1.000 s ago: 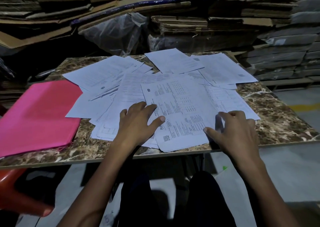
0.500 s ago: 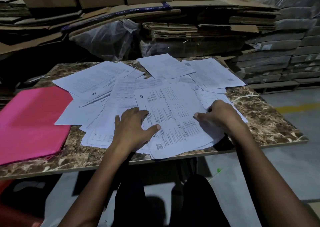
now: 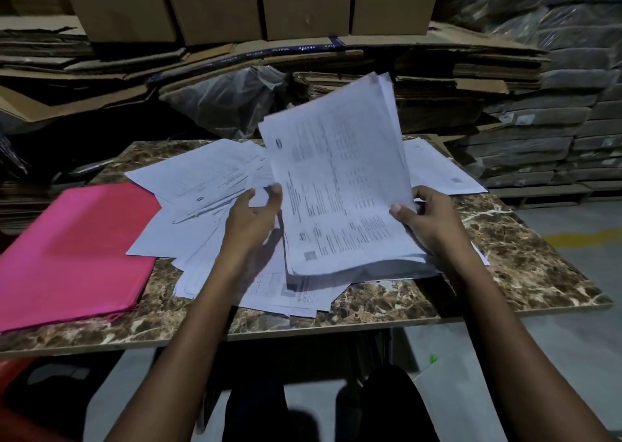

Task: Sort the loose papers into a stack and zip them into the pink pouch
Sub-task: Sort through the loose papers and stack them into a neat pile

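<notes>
One pink pouch (image 3: 70, 253), two hands, perhaps a dozen loose papers (image 3: 202, 179), one table (image 3: 505, 273)
</notes>
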A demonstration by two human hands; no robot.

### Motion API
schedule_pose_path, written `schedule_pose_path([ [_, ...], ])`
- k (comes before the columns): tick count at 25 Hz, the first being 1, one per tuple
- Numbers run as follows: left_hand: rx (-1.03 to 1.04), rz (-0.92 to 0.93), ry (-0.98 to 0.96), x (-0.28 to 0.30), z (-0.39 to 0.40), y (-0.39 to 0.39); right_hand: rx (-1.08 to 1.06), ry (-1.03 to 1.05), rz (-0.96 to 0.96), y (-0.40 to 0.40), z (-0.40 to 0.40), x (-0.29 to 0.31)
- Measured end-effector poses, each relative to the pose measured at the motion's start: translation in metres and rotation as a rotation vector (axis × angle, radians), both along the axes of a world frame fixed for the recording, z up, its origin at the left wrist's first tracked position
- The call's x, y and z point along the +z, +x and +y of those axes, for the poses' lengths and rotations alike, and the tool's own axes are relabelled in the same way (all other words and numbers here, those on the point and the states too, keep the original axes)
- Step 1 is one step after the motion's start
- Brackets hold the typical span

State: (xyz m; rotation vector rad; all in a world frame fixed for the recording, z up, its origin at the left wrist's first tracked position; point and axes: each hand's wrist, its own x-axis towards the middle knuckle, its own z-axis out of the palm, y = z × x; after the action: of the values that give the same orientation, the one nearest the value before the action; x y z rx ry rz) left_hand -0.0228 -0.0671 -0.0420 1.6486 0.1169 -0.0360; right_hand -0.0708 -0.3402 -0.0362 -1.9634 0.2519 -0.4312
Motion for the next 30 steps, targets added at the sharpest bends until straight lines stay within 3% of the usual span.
schedule_pose_path([
  [3, -0.196, 0.061, -0.205, 0.012, 0.005, 0.012, 0.044, 0.143, -0.044, 0.013, 0.010, -0.007],
  [6, -0.208, 0.124, -0.404, 0.018, 0.010, 0.024, 0.088, 0.085, -0.068, 0.026, 0.026, -0.014],
  [13, -0.069, 0.106, -0.286, -0.003, 0.024, 0.036, 0.097, -0.193, -0.015, 0.043, 0.052, -0.025],
  [17, -0.050, 0.068, -0.121, -0.011, 0.033, 0.038, -0.116, -0.299, 0.046, 0.044, 0.008, -0.021],
  [22, -0.008, -0.121, 0.277, -0.021, 0.047, 0.047, -0.417, -0.667, 0.492, 0.026, -0.048, -0.024],
  [26, 0.060, -0.259, 0.746, -0.027, 0.050, 0.052, -0.445, -0.647, 0.597, 0.025, -0.056, -0.027],
  [30, 0.072, -0.328, 0.871, -0.032, 0.049, 0.049, -0.442, -0.541, 0.555, 0.027, -0.057, -0.017],
])
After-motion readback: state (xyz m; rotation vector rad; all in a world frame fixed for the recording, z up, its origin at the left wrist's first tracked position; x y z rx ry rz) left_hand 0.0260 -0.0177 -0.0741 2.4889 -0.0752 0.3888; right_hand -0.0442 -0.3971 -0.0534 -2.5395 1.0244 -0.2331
